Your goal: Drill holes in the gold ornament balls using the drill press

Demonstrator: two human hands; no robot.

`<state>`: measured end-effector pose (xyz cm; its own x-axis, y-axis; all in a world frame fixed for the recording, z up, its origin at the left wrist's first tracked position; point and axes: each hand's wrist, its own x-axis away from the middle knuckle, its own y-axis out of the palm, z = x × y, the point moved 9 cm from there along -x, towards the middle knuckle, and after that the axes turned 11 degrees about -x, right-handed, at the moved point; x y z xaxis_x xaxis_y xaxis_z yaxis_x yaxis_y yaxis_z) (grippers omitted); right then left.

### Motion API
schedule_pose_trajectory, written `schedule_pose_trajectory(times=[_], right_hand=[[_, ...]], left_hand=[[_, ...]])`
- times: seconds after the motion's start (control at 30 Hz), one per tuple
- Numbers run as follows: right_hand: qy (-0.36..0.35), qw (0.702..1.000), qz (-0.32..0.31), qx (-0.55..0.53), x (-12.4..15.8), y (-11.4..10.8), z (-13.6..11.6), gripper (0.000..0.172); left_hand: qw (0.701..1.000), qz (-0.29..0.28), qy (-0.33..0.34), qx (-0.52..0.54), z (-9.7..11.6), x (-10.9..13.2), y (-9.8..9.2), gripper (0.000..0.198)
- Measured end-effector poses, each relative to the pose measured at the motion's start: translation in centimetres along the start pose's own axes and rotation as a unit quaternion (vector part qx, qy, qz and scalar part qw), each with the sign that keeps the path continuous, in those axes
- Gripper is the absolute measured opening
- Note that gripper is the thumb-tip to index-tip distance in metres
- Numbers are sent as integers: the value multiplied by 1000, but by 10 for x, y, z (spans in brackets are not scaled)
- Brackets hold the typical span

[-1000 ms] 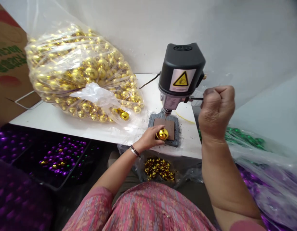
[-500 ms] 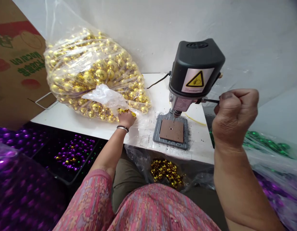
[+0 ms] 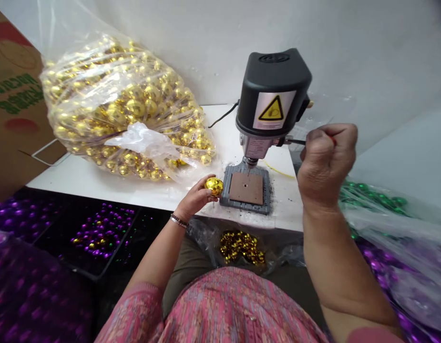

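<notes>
A person's left hand [image 3: 193,200] cups a shiny gold ball [image 3: 214,186] in curled fingers, holding it just beside the left edge of the grey cast base [image 3: 224,190] of a benchtop drill press [image 3: 272,93], over the front edge of a white bench [image 3: 68,177]. The right hand [image 3: 325,159], closed in a fist, grips the black feed lever [image 3: 298,141] at the press's right side, raised well above the bench. The thin drill bit [image 3: 248,171] points down at a brown square pad [image 3: 246,188] with a small central hole, which lies on the base amid dark dust [image 3: 272,200]. A clear plastic bag packed with gold balls [image 3: 127,109] sits at the bench's rear left, against the wall. Below the front edge, a heap of gold pieces [image 3: 241,247] lies on crumpled plastic near the person's lap. Trays of purple beads [image 3: 102,233] stand to the left, and a plastic bag of green baubles [image 3: 374,200] lies to the right.
</notes>
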<state>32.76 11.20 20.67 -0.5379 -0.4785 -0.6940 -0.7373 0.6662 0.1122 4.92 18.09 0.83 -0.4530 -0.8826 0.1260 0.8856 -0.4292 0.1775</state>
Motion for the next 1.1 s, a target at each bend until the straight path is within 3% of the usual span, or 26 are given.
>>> schedule_pose_trajectory(times=[0.13, 0.33, 0.5, 0.67, 0.77, 0.87, 0.97, 1.1], right_hand=[[-37, 999, -12, 2, -1, 2, -8, 21], [-59, 998, -27, 24, 1, 4, -8, 25], [-61, 997, -34, 31, 2, 5, -6, 25], [-60, 997, -41, 33, 2, 5, -6, 25], [-62, 997, -42, 30, 2, 5, -7, 24], [-64, 997, -48, 20, 1, 6, -8, 24], [-64, 996, -58, 9, 1, 8, -8, 25], [-68, 996, -56, 4, 1, 7, -8, 30]], left_hand=[[999, -13, -21, 28, -6, -25, 25, 59], [982, -20, -139, 129, -28, -38, 57, 44], [966, 39, -182, 180, -30, -33, 58, 24], [966, 85, -189, 155, -28, -31, 50, 23], [981, 94, -150, 80, -21, -35, 48, 29], [991, 103, -25, -79, 0, -45, 49, 37], [966, 106, 52, -229, 10, -53, 54, 37], [941, 109, 64, -313, 3, -62, 56, 35]])
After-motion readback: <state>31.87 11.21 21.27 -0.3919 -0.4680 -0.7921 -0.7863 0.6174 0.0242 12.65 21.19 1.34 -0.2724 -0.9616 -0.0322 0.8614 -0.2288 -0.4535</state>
